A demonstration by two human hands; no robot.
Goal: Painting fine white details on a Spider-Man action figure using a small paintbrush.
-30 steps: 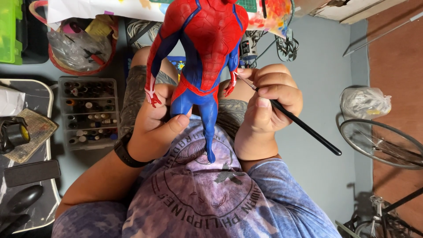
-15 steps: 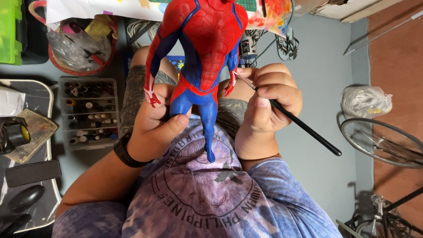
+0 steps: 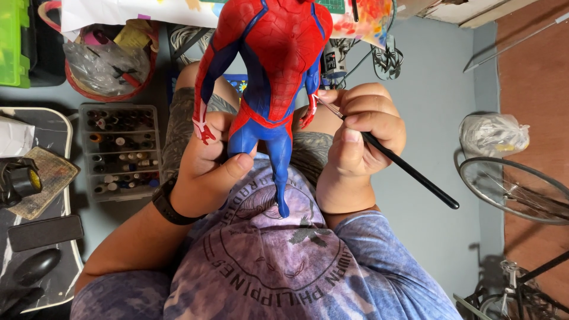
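A red and blue superhero figure [image 3: 269, 77] stands upright in front of me, its legs pointing down toward my purple tie-dye shirt. My left hand [image 3: 210, 163] grips the figure by its left leg, thumb across the thigh; a black band sits on that wrist. My right hand [image 3: 358, 139] pinches a thin black paintbrush [image 3: 409, 172], whose tip touches the figure's small red hand at its hip. The brush handle slants down to the right.
A clear plastic organiser [image 3: 121, 151] with several small paint pots lies on the floor at left. Beside it a dark table [image 3: 41, 237] holds a mouse and a black case. A red basket [image 3: 109, 59] sits above, a wire fan guard [image 3: 518, 189] at right.
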